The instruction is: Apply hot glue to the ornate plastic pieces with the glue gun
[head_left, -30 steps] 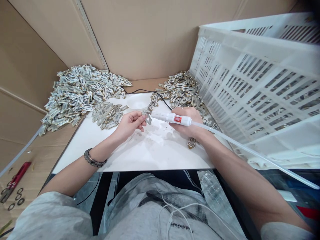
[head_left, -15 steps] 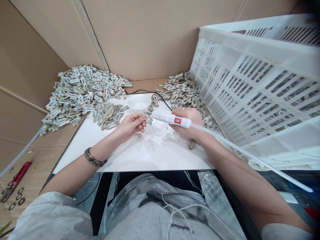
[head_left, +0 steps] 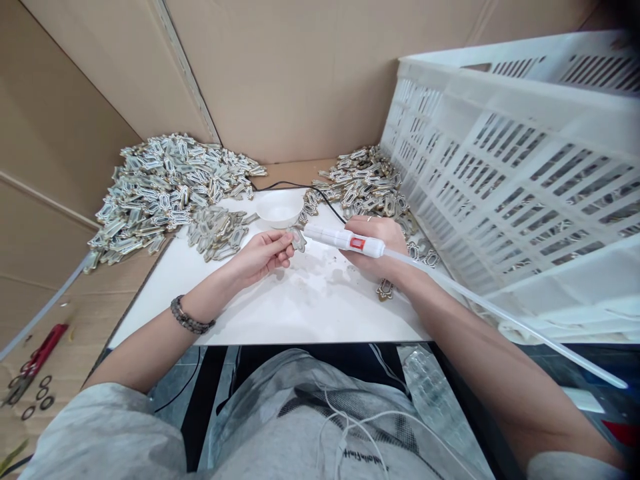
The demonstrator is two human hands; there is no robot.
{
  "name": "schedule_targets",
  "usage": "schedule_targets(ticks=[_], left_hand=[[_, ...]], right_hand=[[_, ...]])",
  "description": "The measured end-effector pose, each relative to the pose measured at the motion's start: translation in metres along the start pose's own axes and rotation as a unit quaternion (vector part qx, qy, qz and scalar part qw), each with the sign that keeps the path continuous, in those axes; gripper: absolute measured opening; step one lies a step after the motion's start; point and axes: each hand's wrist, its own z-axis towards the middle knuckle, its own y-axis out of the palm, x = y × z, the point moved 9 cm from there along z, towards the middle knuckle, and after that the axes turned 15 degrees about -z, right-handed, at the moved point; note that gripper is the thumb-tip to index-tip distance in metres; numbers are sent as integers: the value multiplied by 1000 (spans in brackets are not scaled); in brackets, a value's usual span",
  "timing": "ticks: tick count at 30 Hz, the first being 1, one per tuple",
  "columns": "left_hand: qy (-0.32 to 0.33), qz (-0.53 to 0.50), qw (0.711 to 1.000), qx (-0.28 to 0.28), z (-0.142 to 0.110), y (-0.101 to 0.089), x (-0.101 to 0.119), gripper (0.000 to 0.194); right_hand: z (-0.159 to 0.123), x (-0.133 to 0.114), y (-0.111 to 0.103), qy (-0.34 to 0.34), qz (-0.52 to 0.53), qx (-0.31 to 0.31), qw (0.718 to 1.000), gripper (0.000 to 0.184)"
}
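My left hand (head_left: 270, 255) pinches a small ornate frame-shaped metal piece (head_left: 298, 239) between thumb and fingers above the white board. My right hand (head_left: 376, 241) is wrapped around a white pen-style hot glue gun (head_left: 336, 238) with a red switch. A long translucent glue stick (head_left: 505, 317) runs out of its back end over my right forearm. The glue gun's tip points left, right beside the piece; whether they touch I cannot tell. A white bowl (head_left: 280, 212) sits just behind. Left of it lies a small pile of similar pieces (head_left: 216, 233).
Large heaps of metal pieces lie at the back left (head_left: 155, 183) and back right (head_left: 367, 180). A white slatted crate (head_left: 500, 153) stands on the right. A black cord (head_left: 327, 199) crosses behind the bowl. Red-handled scissors (head_left: 43, 353) and several rings (head_left: 44, 397) lie at left.
The glue gun's tip and the metal piece shift very slightly relative to each other. Both hands keep their grip; the whole view drifts a little.
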Motion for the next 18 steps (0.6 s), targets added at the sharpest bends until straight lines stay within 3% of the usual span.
schedule_targets(ticks=[4, 7, 10, 12, 13, 15, 18], left_hand=[[12, 86, 996, -36, -2, 5, 3, 37], [99, 269, 958, -14, -4, 0, 28, 34], [234, 449, 859, 83, -15, -16, 78, 25], [279, 515, 795, 158, -26, -34, 110, 24], [284, 530, 776, 188, -32, -45, 124, 25], [285, 521, 764, 253, -46, -71, 150, 28], [244, 480, 779, 322, -66, -107, 171, 26]], right_hand=[[0, 6, -2, 28, -21, 9, 999, 19], [-1, 6, -3, 30, -33, 9, 999, 19], [-1, 5, 0, 28, -50, -6, 998, 18], [0, 5, 1, 33, -59, -23, 997, 17], [0, 5, 2, 34, -60, -31, 997, 16], [1, 4, 1, 34, -58, -42, 997, 15], [3, 3, -3, 34, -55, -50, 997, 16]])
